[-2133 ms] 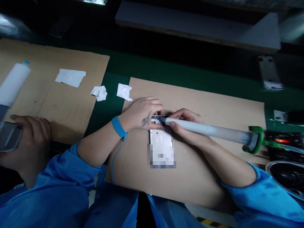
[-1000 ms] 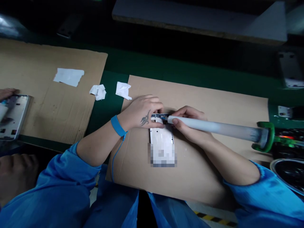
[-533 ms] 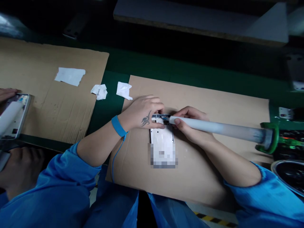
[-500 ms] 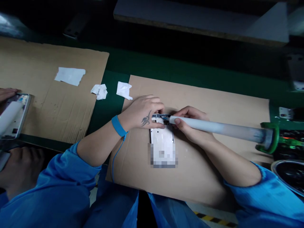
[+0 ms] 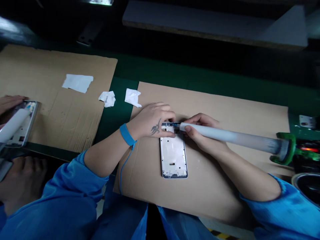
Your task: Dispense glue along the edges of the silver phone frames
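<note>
A phone frame [image 5: 173,155], pale metal with small holes and a dark rim, lies flat on a cardboard sheet [image 5: 212,180]. My left hand [image 5: 157,121] grips its upper left end, thumb on the inner face and fingers at the top edge. In my right hand [image 5: 202,131] is a long white dispensing syringe [image 5: 225,135], pinched near its front end. The syringe slants in from the right, and its thin tip meets the top part of the frame. A green collar [image 5: 283,149] caps its rear end. Some fingertips of my right hand are hidden behind the syringe.
Crumpled paper pieces [image 5: 107,99] and a folded one [image 5: 133,97] lie left of my sheet. Another person's hand [image 5: 11,101] and phone frame [image 5: 32,115] are at far left. A round dark container [image 5: 306,186] stands right. A blue wrist cord [image 5: 121,171] hangs from my left wristband.
The whole view has shifted slightly, moving everything a little right and down. My grip on the phone frame and the syringe looks the same, with the tip still at the frame's top.
</note>
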{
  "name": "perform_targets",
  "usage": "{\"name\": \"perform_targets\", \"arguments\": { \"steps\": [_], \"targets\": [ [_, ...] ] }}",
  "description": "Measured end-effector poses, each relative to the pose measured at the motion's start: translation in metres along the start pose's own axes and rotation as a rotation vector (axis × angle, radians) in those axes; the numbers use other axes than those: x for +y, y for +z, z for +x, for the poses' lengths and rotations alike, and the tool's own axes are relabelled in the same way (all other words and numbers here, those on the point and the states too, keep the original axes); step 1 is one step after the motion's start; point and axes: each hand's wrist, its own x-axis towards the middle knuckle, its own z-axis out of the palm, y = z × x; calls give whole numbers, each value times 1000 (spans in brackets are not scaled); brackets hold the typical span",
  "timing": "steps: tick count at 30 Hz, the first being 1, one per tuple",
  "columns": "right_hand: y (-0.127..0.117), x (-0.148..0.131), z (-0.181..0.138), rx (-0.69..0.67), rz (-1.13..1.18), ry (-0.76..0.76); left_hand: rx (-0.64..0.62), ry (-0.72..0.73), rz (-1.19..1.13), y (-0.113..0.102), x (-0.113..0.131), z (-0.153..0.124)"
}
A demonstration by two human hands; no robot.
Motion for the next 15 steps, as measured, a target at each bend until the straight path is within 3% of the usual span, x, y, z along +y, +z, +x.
{"name": "perform_targets", "arguments": {
  "steps": [15],
  "targets": [
    [-5, 5, 1, -56, -50, -70, 5, 1, -6, 1, 0, -1]
  ]
}}
